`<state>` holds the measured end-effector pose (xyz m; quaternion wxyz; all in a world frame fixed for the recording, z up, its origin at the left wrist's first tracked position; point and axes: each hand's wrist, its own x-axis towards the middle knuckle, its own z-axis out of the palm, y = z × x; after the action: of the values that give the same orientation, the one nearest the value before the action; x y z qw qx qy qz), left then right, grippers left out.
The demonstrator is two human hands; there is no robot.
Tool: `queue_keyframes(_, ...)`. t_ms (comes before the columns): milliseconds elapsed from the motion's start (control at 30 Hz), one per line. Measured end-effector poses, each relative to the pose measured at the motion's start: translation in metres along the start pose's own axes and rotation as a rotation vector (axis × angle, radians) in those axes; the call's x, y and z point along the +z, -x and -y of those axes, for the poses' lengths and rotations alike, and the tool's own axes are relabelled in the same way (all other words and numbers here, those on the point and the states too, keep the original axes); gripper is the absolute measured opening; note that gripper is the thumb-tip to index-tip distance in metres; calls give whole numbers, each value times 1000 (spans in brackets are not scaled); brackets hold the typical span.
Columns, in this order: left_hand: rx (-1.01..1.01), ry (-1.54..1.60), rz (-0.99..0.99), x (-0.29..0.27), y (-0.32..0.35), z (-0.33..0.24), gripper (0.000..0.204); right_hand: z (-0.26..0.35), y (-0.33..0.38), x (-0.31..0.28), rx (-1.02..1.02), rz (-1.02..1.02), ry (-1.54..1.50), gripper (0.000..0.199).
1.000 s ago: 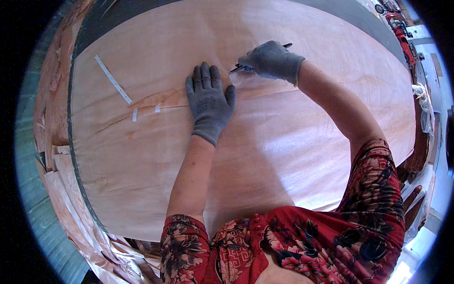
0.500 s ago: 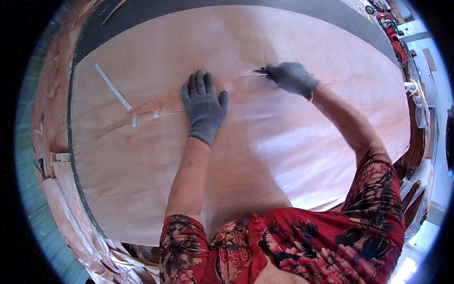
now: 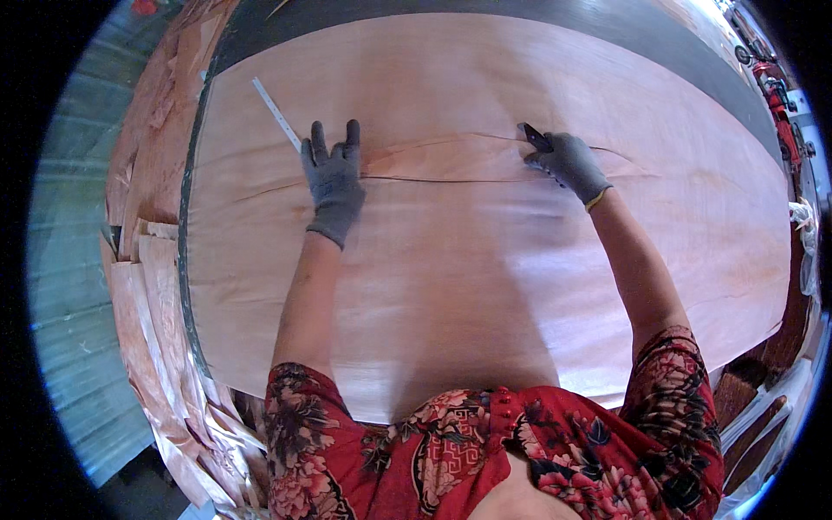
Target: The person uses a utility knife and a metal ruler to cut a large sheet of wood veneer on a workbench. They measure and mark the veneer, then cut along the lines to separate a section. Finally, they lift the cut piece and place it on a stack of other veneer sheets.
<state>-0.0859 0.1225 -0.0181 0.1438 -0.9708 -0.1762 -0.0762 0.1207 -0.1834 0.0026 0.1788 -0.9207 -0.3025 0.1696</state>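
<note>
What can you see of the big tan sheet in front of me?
The tan sheet looks like thin wood veneer, rippled in places, spread over a dark surface. A long dark crease or split runs between the left hand and right hand, both on or just above the sheet. A white strip lies on its upper left.

Single head-worn fisheye view, from above, facing down, within reach of the broad pale sheet [image 3: 433, 286]

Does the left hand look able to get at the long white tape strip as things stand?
Probably yes: the gray-gloved left hand is right by the near end of the white tape strip, and nothing visible covers the rest of it.
</note>
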Motion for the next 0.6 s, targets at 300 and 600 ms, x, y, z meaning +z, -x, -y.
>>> queue_keyframes(300, -56, 137, -143, 11, -2, 21, 68, -3, -3, -3, 34, 1, 13, 40)
queue_keyframes(600, -803, -413, 102, -26, 204, 172, 65, 6, -1, -6, 12, -3, 21, 39)
